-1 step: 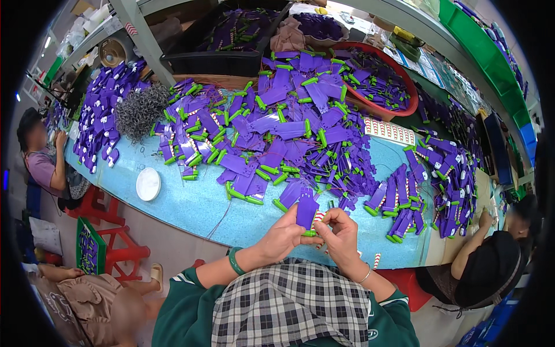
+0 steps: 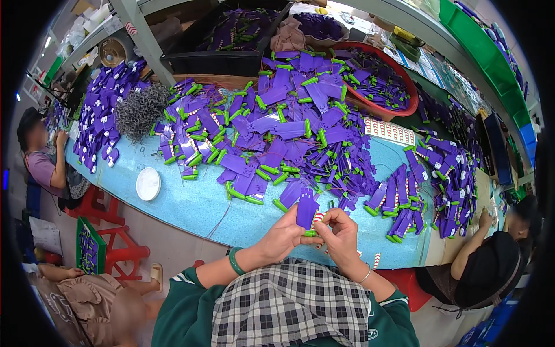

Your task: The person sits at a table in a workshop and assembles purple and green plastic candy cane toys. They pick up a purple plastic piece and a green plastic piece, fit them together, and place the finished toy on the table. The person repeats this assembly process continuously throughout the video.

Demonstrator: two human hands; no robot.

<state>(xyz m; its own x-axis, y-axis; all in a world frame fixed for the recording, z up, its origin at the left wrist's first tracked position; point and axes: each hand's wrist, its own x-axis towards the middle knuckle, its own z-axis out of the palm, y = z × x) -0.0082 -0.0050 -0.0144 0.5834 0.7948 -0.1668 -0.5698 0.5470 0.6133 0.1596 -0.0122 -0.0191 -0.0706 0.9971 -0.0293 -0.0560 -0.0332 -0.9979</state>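
Near the table's front edge, my left hand (image 2: 282, 236) is closed on a flat purple plastic piece (image 2: 307, 209) with a green end. A red-and-white striped sticker (image 2: 318, 216) shows at the right side of this piece. My right hand (image 2: 342, 236) pinches at that sticker, thumb and forefinger together; its fingertips partly cover the sticker's edge. Just beyond my hands spreads a big heap of similar purple pieces (image 2: 277, 150) with green ends. A smaller group of purple pieces (image 2: 396, 199), some showing striped stickers, lies to the right of my hands.
A round white lid or dish (image 2: 148, 184) lies left on the blue table (image 2: 185, 205). Tangled grey wire parts (image 2: 141, 113) sit farther back. A sticker sheet (image 2: 389, 130) lies behind the right group. Behind stand a red basin (image 2: 411, 95) and black crate (image 2: 214, 63). People sit at both sides.
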